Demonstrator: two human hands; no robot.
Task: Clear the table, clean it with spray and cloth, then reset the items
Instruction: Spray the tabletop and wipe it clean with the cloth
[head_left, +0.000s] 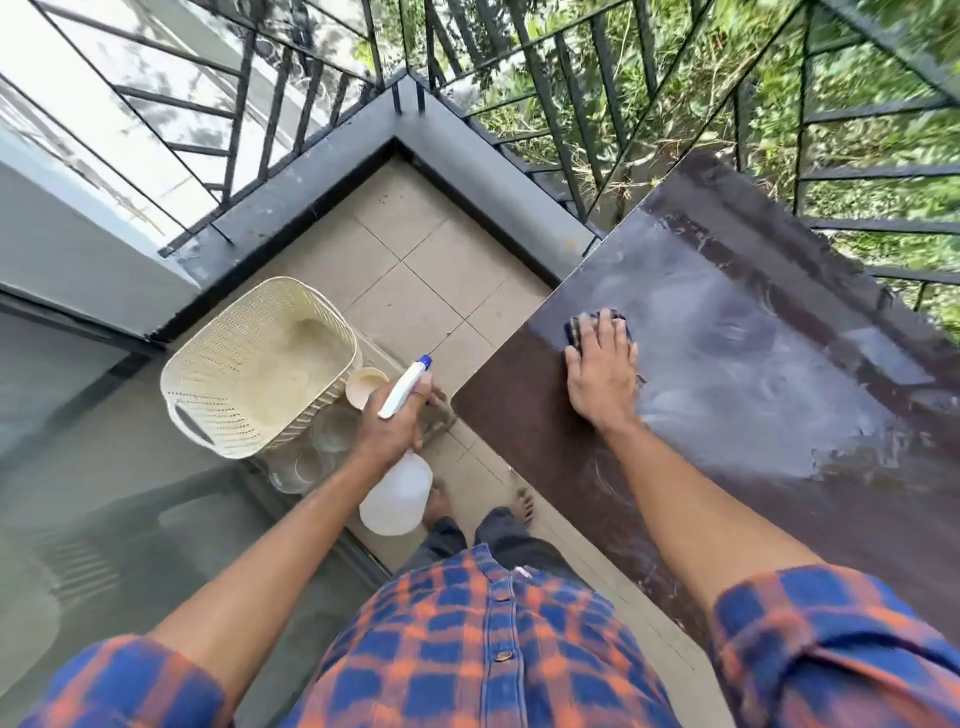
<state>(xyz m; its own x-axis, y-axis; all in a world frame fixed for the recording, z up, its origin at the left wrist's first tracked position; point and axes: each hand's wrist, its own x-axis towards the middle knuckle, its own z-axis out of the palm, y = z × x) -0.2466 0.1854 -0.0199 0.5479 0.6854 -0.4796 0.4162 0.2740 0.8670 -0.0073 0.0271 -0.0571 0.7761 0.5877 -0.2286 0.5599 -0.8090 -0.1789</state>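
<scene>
— Where does everything sit on the balcony?

— The table (727, 374) fills the right side, against the corner railing (519, 78). On it, near its left edge, the right hand (602, 379) lies flat on the cloth (597, 325).

— And to the left?

— The left hand (387, 431) holds the spray bottle (397, 483) above the floor, left of the table. Farther left, the basket (260, 364) stands on the floor, with a bowl (366, 385) and glasses (317, 447) just beside it, on its near right.

We find no text, label, brand, number or sign that we can read anywhere in this view. The spray bottle (396, 493) shows us a plain, unprinted body, and the cream basket (260, 364) bears no marking.
</scene>
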